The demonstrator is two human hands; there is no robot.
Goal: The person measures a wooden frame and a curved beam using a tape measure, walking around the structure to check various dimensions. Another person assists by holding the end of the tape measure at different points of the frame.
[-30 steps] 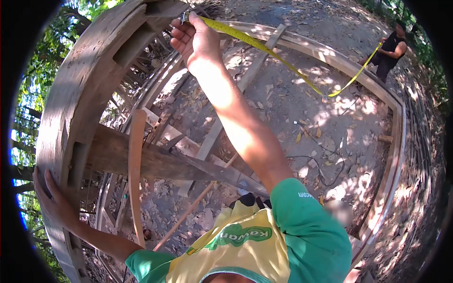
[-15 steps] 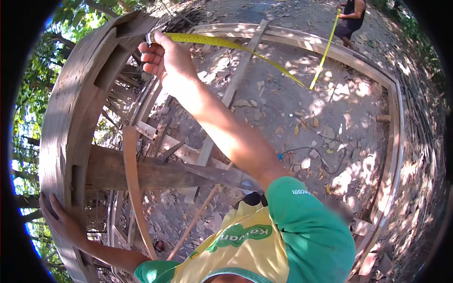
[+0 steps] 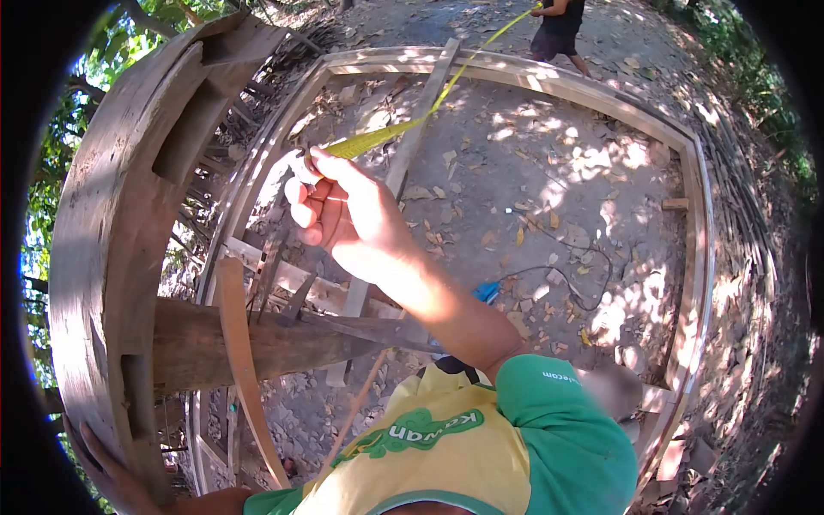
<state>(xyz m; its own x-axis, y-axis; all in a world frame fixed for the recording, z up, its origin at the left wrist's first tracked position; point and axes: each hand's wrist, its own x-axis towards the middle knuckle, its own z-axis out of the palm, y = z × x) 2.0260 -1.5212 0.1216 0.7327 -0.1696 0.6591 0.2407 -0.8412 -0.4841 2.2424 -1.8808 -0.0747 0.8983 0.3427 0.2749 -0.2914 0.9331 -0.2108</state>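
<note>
My right hand point(image 3: 348, 206) is raised near the upper middle, its thumb and finger pinched on the end of a yellow measuring tape point(image 3: 375, 137). From there the tape runs up and right to another person's hand point(image 3: 539, 10) at the top edge. My left hand point(image 3: 107, 468) lies at the lower left with its fingers spread on a thick, weathered wooden beam point(image 3: 103, 257). This beam has rectangular slots cut in its side. A curved wooden strip point(image 3: 239, 352) stands between the beam and my body.
A large wooden frame point(image 3: 592, 90) surrounds leaf-strewn ground point(image 3: 481, 215), with a crosspiece point(image 3: 403, 163) over it. A blue object point(image 3: 487, 292) with a dark cord lies inside. A thick timber point(image 3: 257, 348) joins the slotted beam. The other person point(image 3: 558, 30) stands beyond the frame.
My right hand has moved down and away from the slotted beam with the tape end. The tape has lifted from its sag, and the other person has moved left. My left hand stays on the beam.
</note>
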